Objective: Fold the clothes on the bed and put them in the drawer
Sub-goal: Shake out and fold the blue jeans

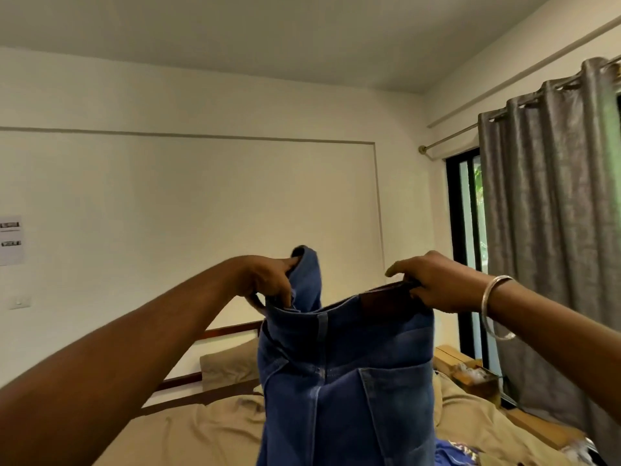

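The person holds a pair of blue jeans [346,381] up in the air above the bed [208,428], with the back side toward the camera; a back pocket and the middle seam are visible. The left hand [268,280] grips the waistband at the left corner, fingers curled over the edge, and a bunch of denim stands up beside it, probably a part of the waist or a leg that is folded over, but the view does not let me say which. The right hand [433,280] pinches the waistband at the right corner, near the dark leather patch [379,299], and a metal bangle [497,307] sits on that wrist.

I judge the denim to be rather heavy and thick for a garment. It hangs straight under its own weight, it does not slip easily between the fingers, and it is not fragile, so a firm pull will not harm it. The waistband is the stiffest part and gives the best hold, as both hands use it now. For the fold, the two corners should come together so that one leg lies on the other; the seams will resist a little and need pressing flat on the bed.

A second blue garment [460,455] lies on the sheet at the lower right. The drawer is not in view.
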Motion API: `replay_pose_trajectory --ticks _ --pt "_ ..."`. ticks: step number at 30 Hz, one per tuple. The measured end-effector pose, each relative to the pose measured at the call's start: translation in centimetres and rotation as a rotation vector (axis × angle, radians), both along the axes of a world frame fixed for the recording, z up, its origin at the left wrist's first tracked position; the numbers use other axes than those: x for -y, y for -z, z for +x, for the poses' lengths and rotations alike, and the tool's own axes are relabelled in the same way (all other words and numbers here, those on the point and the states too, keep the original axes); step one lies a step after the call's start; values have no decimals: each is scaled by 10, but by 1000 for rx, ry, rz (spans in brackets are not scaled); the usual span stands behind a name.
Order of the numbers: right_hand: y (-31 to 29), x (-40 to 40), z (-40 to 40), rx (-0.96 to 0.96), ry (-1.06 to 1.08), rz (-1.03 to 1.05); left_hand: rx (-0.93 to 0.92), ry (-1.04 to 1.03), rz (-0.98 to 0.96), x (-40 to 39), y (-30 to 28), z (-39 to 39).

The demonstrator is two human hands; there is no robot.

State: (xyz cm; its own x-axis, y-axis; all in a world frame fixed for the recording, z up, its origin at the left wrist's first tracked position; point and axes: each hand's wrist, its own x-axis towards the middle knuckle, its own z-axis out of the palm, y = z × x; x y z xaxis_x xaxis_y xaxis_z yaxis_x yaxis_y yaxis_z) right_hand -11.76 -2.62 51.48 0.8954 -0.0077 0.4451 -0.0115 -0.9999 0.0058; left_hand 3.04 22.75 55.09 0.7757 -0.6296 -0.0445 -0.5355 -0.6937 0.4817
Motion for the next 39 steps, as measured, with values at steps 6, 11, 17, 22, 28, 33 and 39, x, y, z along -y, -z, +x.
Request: replay_pose_trajectory --ticks 6,11,17,22,28,33,39 --pt "4 3 29 246 -376 31 270 269 252 39 5 -26" --pt "5 -1 33 186 -520 121 180 373 263 46 3 -24" --pt "19 -6 34 238 -543 256 150 469 105 43 13 -24" --pt "20 -1 37 390 -501 280 123 483 -359 19 20 -15" --pt "27 14 39 446 -418 376 275 463 -267 -26 42 0" --pt "23 -1 48 446 -496 493 216 237 -237 -12 60 10" --pt "10 5 52 347 -479 551 66 168 -371 -16 51 10"
